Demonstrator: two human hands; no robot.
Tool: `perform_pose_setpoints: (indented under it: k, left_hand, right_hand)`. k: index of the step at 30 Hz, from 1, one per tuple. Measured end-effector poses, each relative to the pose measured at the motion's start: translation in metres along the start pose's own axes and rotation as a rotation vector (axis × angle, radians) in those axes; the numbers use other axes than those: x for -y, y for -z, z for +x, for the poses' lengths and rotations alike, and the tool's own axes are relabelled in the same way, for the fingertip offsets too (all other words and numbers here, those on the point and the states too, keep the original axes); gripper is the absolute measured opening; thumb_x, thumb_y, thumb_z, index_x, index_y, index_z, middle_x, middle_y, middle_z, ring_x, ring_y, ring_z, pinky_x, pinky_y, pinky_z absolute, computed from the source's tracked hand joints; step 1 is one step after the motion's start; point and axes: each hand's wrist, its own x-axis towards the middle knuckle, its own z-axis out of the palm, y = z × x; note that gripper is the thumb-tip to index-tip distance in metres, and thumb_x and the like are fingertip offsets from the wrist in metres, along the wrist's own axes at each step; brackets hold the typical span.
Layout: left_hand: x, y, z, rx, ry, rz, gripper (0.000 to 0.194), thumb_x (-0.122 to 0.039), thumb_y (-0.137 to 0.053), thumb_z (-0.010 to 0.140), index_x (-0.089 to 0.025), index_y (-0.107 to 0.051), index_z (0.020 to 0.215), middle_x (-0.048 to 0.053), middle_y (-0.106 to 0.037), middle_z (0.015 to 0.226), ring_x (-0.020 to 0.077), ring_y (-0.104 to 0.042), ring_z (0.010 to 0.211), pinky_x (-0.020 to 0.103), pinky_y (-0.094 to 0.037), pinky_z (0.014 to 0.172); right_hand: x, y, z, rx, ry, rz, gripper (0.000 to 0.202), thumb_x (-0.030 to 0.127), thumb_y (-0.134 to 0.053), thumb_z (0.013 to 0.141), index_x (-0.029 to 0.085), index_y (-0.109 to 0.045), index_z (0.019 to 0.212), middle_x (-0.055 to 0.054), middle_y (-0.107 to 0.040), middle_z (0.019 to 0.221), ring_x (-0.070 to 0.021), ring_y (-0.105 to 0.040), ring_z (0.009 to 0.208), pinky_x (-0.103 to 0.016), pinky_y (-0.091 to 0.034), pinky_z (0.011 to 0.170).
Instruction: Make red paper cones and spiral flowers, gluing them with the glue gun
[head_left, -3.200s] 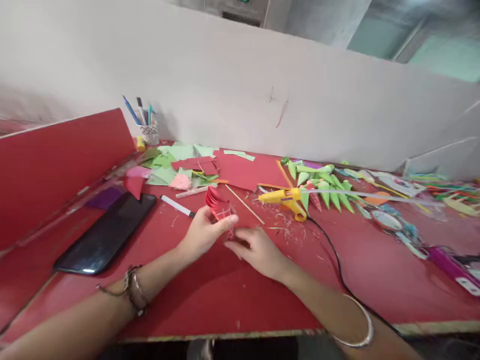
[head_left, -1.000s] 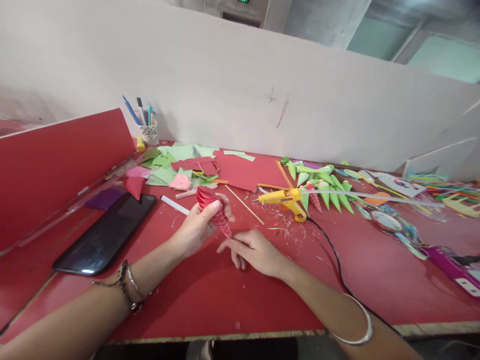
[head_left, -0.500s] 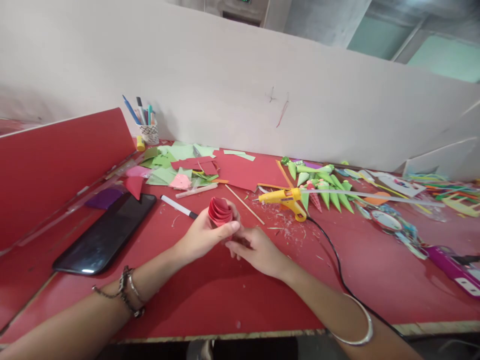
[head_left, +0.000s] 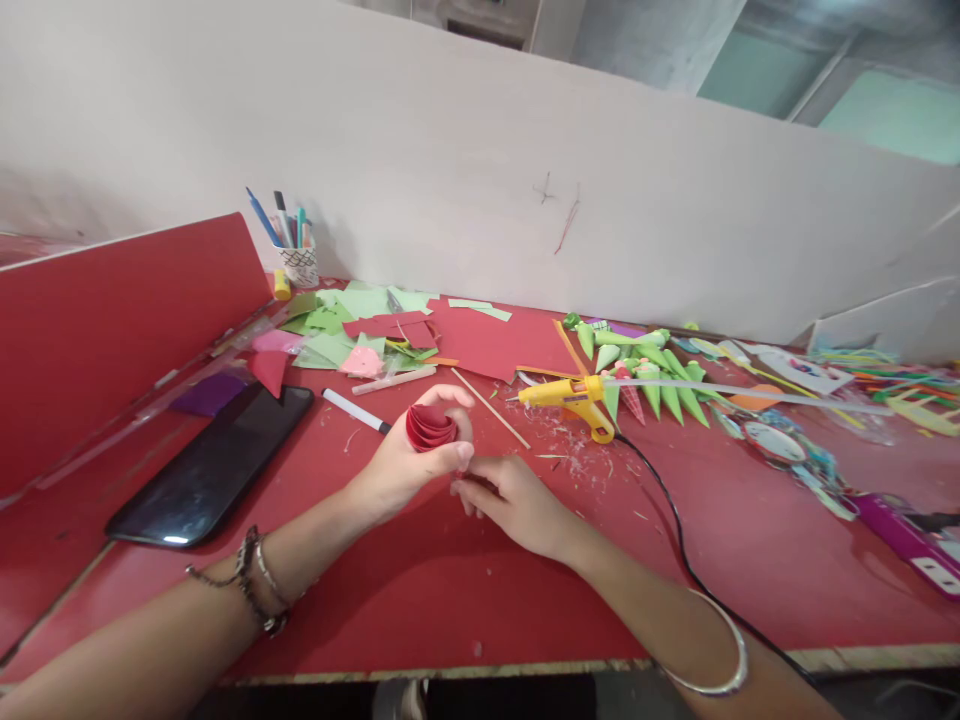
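A coil of red paper (head_left: 430, 428), its layers showing at the top, sits in my left hand (head_left: 401, 462). My left thumb presses along its near side while the index finger arches loosely around the far side. Just to the right, my right hand (head_left: 510, 500) has its thumb and fingers pinched together at the coil's lower end, where the contact is partly hidden. Behind the hands lie a thin wooden stick (head_left: 491, 408) and a white marker with a black cap (head_left: 354, 410).
A yellow glue gun (head_left: 566, 395) with a black cord lies right of centre, by green paper cones (head_left: 652, 370). Paper scraps (head_left: 326, 345) and a pen cup (head_left: 300, 267) stand toward the back left. A black phone (head_left: 214, 465) rests at left; a purple power strip (head_left: 900, 535) at right.
The paper coil has shifted slightly left and tilted within my left hand. My left index finger has lifted and spread away from it. My right hand stays almost in place.
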Motion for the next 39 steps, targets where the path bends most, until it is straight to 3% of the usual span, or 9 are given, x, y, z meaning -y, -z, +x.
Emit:
perform_pose_setpoints:
  k: [5,13,19,23,29,31,36,39]
  left_hand:
    - [0.0,0.001,0.0,-0.001,0.002,-0.012,0.033,-0.025,-0.063,0.071,-0.023,-0.045,0.098,-0.007,-0.046,0.059,0.0077,-0.044,0.052,0.019,-0.039,0.05]
    - [-0.002,0.002,0.002,0.006,0.039,0.02,0.067,-0.029,-0.064,0.07,-0.026,-0.029,0.127,-0.005,-0.052,0.066,0.0077,-0.049,0.049,0.02,-0.042,0.048]
    - [-0.003,0.005,-0.001,0.062,0.074,0.01,0.041,-0.035,-0.065,0.068,-0.017,-0.054,0.104,0.003,-0.06,0.073,0.0132,-0.056,0.066,0.022,-0.046,0.058]
    - [-0.005,0.004,-0.001,0.074,0.101,-0.013,0.025,-0.035,-0.066,0.068,-0.016,-0.056,0.082,0.002,-0.061,0.069,0.0115,-0.057,0.061,0.021,-0.046,0.055]
    - [-0.007,0.0,-0.001,0.226,0.079,-0.091,0.046,-0.043,-0.065,0.067,-0.019,-0.05,0.104,0.003,-0.063,0.079,0.0133,-0.06,0.064,0.023,-0.048,0.057]
    - [-0.007,0.0,-0.002,0.256,0.117,-0.095,0.045,-0.044,-0.064,0.068,-0.018,-0.051,0.103,0.004,-0.064,0.078,0.014,-0.061,0.066,0.023,-0.048,0.059]
    - [-0.005,0.002,-0.004,0.22,0.174,-0.093,0.037,-0.046,-0.063,0.068,-0.015,-0.055,0.087,0.003,-0.065,0.07,0.0133,-0.061,0.06,0.021,-0.048,0.052]
    - [-0.005,0.001,-0.003,0.156,0.166,-0.059,0.035,-0.045,-0.063,0.069,-0.014,-0.054,0.083,0.002,-0.063,0.065,0.0125,-0.06,0.057,0.021,-0.047,0.05]
  right_hand:
    - [0.001,0.0,0.0,0.005,0.001,0.016,0.023,0.028,-0.04,0.087,0.018,-0.052,0.069,0.003,-0.052,0.059,-0.0092,-0.051,0.055,-0.022,-0.038,0.057]
    - [-0.004,0.001,0.002,0.097,-0.017,0.264,0.027,0.036,-0.039,0.087,0.015,-0.053,0.077,0.001,-0.053,0.062,-0.0085,-0.05,0.056,-0.022,-0.041,0.057]
    - [0.0,0.006,0.0,0.391,-0.047,0.631,0.027,0.038,-0.043,0.086,0.013,-0.054,0.083,0.0,-0.054,0.064,-0.0081,-0.053,0.058,-0.023,-0.043,0.06]
    - [0.0,0.007,0.0,0.454,-0.049,0.712,0.027,0.038,-0.046,0.084,0.012,-0.055,0.081,0.001,-0.055,0.061,-0.0063,-0.051,0.052,-0.022,-0.042,0.058]
    - [-0.004,0.009,0.001,0.581,0.026,0.746,0.027,0.034,-0.042,0.087,0.011,-0.056,0.084,0.004,-0.051,0.053,-0.0066,-0.051,0.051,-0.023,-0.042,0.061]
    - [-0.004,0.01,0.002,0.63,0.033,0.74,0.028,0.035,-0.042,0.087,0.011,-0.057,0.086,0.003,-0.052,0.054,-0.007,-0.051,0.053,-0.023,-0.042,0.061]
    - [-0.003,0.012,0.001,0.629,0.059,0.715,0.028,0.034,-0.041,0.087,0.011,-0.056,0.082,0.002,-0.053,0.056,-0.007,-0.051,0.053,-0.023,-0.042,0.061]
    - [-0.003,0.01,-0.001,0.548,0.039,0.649,0.025,0.033,-0.043,0.086,0.012,-0.056,0.08,0.002,-0.053,0.058,-0.0069,-0.05,0.053,-0.023,-0.041,0.061]
